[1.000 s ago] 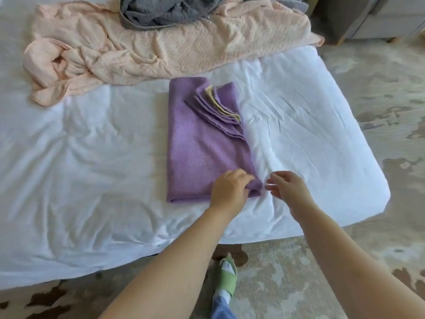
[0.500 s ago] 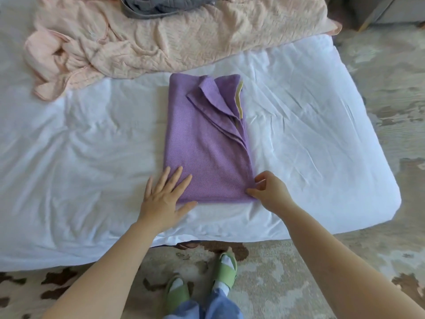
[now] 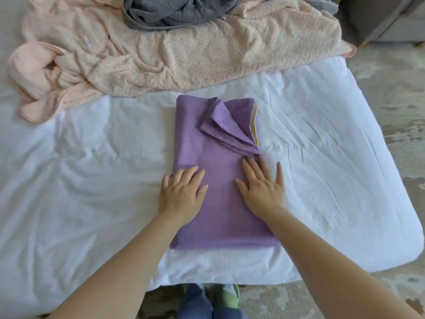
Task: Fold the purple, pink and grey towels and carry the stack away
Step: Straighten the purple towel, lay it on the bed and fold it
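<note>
The purple towel [image 3: 220,157] lies folded into a long rectangle on the white bed, with loose layered corners fanned at its far right. My left hand [image 3: 181,192] rests flat on the towel's left edge, fingers straight. My right hand [image 3: 262,187] presses flat on its right side, the little finger out on the sheet. The pink towel [image 3: 161,56] lies crumpled across the far part of the bed. The grey towel [image 3: 174,12] is bunched on top of it at the far edge.
The white bed [image 3: 333,169] ends at a rounded corner on the right. Pale patterned floor [image 3: 395,93] lies beyond it. A grey piece of furniture [image 3: 379,17] stands at the far right. My green slipper [image 3: 226,298] shows below the bed's near edge.
My right hand let go of the towel's near right corner and now lies flat on it. Both hands have slid farther up the towel. The view has moved closer.
</note>
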The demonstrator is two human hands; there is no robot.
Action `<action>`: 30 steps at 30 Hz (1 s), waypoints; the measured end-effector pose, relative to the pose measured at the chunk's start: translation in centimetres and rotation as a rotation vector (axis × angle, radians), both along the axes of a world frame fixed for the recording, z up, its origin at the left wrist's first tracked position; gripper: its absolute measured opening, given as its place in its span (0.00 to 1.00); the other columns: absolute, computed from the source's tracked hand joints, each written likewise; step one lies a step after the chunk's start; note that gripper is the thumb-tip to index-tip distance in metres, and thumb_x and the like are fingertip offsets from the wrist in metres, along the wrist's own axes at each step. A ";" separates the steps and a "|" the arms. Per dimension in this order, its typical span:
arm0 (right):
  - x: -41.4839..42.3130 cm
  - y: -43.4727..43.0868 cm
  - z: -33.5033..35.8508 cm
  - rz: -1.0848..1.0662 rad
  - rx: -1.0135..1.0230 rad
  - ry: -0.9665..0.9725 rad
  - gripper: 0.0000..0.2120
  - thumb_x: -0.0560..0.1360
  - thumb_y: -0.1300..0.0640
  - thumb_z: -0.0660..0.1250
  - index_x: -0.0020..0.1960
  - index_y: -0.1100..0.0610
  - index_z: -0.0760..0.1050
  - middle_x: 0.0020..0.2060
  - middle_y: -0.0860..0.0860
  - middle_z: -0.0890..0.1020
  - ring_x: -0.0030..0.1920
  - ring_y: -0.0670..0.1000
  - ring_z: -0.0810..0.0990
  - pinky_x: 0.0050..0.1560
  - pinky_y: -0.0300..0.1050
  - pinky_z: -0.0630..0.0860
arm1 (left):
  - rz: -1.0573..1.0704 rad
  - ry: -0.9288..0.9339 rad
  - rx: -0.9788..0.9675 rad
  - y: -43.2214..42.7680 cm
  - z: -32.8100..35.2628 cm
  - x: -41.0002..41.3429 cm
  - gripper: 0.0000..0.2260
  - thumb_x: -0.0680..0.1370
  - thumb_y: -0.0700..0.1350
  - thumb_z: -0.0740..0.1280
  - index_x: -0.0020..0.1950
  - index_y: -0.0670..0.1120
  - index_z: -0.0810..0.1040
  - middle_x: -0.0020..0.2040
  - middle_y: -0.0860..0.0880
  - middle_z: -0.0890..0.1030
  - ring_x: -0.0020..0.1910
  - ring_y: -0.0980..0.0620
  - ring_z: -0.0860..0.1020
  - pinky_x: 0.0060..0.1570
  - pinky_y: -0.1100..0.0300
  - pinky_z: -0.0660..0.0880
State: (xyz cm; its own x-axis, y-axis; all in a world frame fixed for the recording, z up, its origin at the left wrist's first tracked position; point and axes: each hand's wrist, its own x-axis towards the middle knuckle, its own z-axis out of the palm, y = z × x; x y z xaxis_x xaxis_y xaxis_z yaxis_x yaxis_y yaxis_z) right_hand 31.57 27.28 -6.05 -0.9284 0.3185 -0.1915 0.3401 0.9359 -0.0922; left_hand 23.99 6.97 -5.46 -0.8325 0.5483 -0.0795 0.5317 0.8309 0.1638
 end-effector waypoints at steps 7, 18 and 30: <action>-6.0 -1.3 0.0 0.246 0.154 0.283 0.17 0.78 0.47 0.60 0.64 0.47 0.76 0.64 0.45 0.77 0.72 0.55 0.66 0.73 0.62 0.51 | -0.080 0.029 0.140 3.9 -0.4 -9.4 0.17 0.77 0.46 0.64 0.66 0.48 0.75 0.68 0.50 0.74 0.65 0.45 0.72 0.64 0.49 0.62; -12.4 4.3 0.6 -0.404 -0.026 0.362 0.24 0.78 0.48 0.57 0.72 0.51 0.62 0.76 0.52 0.56 0.76 0.56 0.50 0.74 0.57 0.38 | -0.075 -0.005 0.147 7.9 -0.6 -18.3 0.25 0.81 0.55 0.55 0.77 0.55 0.56 0.78 0.51 0.58 0.77 0.48 0.54 0.73 0.41 0.43; -15.5 6.5 -5.0 -0.193 -0.129 0.128 0.30 0.77 0.34 0.36 0.76 0.44 0.36 0.75 0.39 0.40 0.76 0.45 0.38 0.74 0.47 0.34 | -0.014 0.042 -0.009 6.3 -6.4 -18.8 0.28 0.79 0.62 0.46 0.77 0.54 0.55 0.78 0.53 0.56 0.77 0.48 0.55 0.74 0.45 0.48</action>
State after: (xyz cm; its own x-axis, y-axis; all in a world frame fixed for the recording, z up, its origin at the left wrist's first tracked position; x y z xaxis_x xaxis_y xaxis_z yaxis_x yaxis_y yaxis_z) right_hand 16.04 33.83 -11.05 -0.8721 0.4726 -0.1266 0.4890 0.8325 -0.2604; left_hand 5.18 13.32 -11.86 -0.8274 0.5594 -0.0501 0.5496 0.8247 0.1334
